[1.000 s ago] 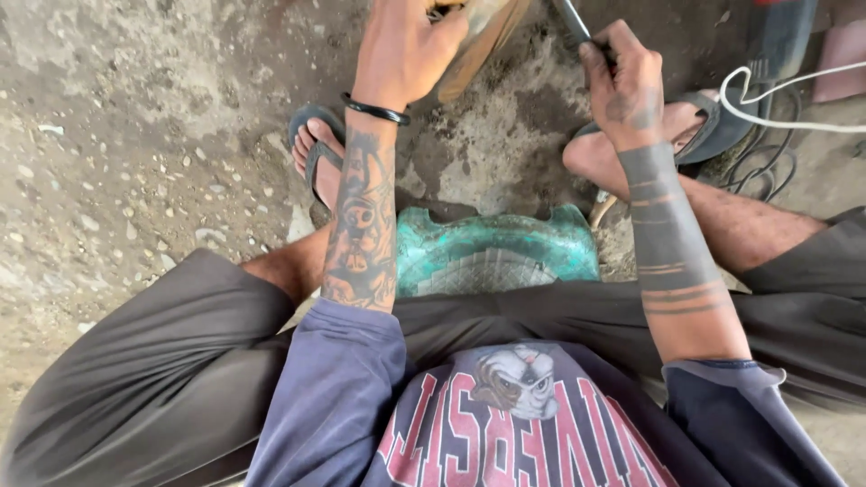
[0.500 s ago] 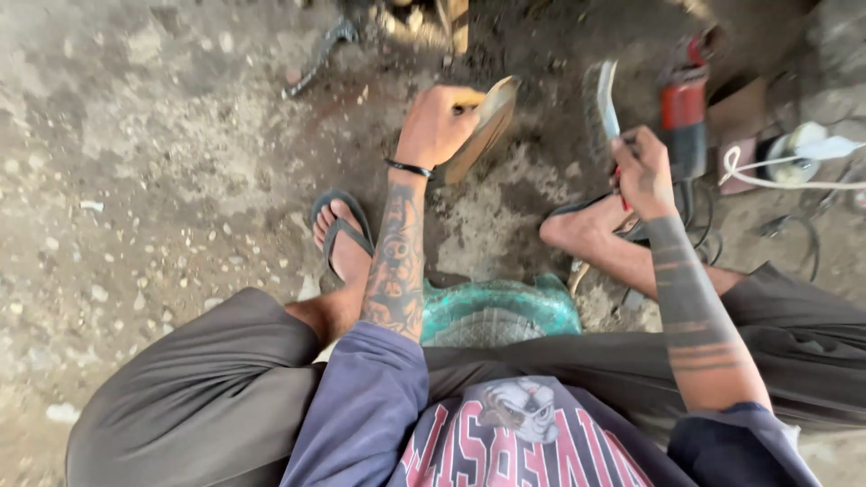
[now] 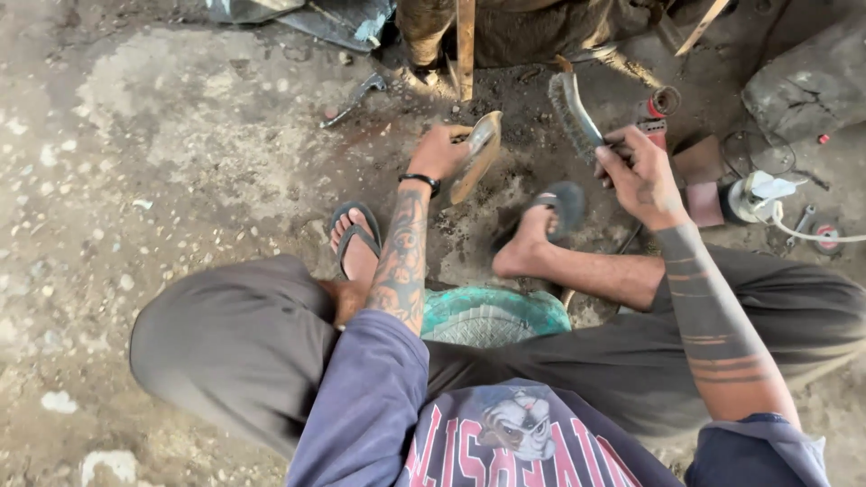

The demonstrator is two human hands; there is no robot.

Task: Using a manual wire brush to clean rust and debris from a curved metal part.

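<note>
My left hand (image 3: 439,151) grips a curved, tan, blade-like metal piece (image 3: 477,155) and holds it edge-up above the dirt floor. My right hand (image 3: 637,173) is closed on the handle of a wire brush (image 3: 574,112), whose bristled head points up and away to the right of the metal piece. The brush and the piece are apart, with a small gap between them. I sit low on a teal stool (image 3: 492,315), with both feet in dark flip-flops in front of me.
An angle grinder with a red body (image 3: 657,115) lies beyond my right hand. A white cable and plug (image 3: 774,204) lie at the right. A wrench (image 3: 356,97) lies on the floor at the back. Wooden posts and scrap (image 3: 465,41) stand at the top.
The view has tilted up and pulled back, showing more floor ahead. Both hands have moved apart a little; the right hand has raised the wire brush away from the metal piece.
</note>
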